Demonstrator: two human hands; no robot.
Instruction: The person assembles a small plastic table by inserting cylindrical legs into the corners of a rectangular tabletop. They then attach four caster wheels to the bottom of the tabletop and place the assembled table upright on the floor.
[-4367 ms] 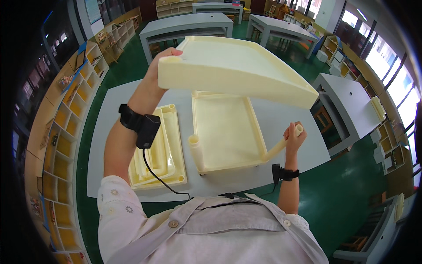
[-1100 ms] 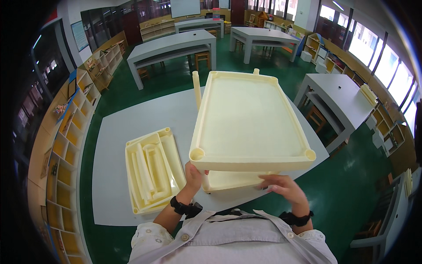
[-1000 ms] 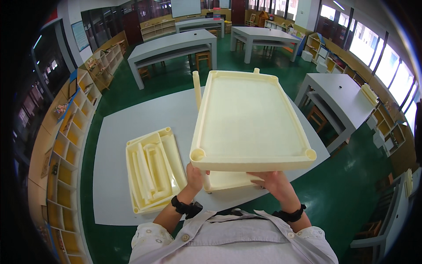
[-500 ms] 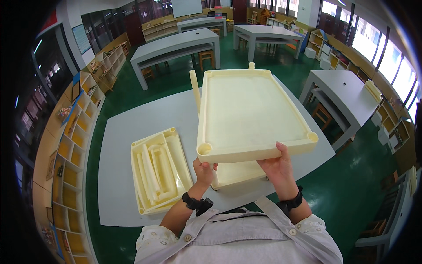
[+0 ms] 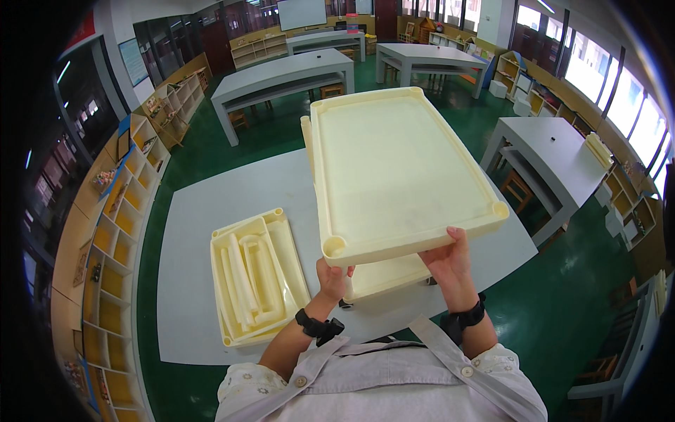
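Left hand is curled beneath the near-left corner of the cream upper tray, what it grasps unclear, while the right hand grips its near edge, the tray's long axis running forward and slightly leftward from both.

A glossy green floor runs through the room. 3 grey tables stand across the top of the frame, 1 grey side table at right, a wooden stool beneath it. Pale wooden shelves line the left; bright windows fill the upper right. A whiteboard hangs at top centre.
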